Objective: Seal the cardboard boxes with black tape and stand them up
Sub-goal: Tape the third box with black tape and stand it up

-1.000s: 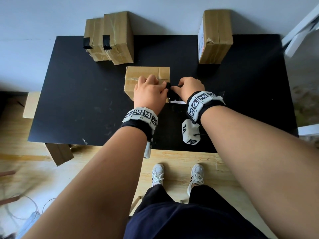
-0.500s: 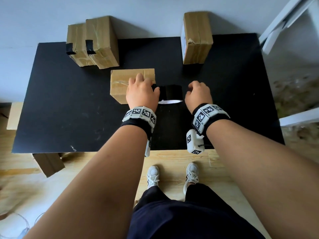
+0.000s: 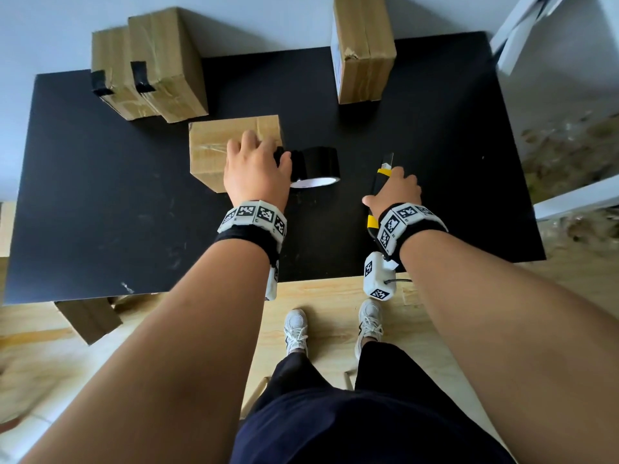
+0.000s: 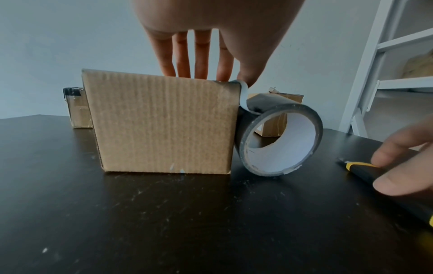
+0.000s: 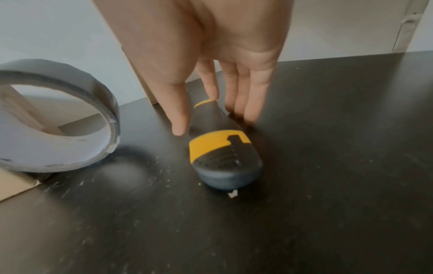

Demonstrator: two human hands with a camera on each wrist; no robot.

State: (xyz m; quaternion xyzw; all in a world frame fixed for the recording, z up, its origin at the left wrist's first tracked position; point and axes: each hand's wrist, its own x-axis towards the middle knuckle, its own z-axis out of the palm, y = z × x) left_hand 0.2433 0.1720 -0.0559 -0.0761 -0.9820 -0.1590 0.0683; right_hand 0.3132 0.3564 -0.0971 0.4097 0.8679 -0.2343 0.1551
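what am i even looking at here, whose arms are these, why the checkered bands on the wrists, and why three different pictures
No machine here: a person works with bare hands and wears three cameras. The checkered bands on the wrists look like marker straps that carry the wrist cameras.

The big picture comes from a head camera looking down at a black table. The other two look along each hand from the wrists.

On the table are cardboard boxes. Two at the back left already carry black tape, and one stands at the back right.

The left hand presses flat on the box in front, its thumb holding down a strip of tape that still runs to the tape roll standing beside the box.

The right hand closes its fingers around a black and yellow utility knife lying on the table, probably to cut the strip.
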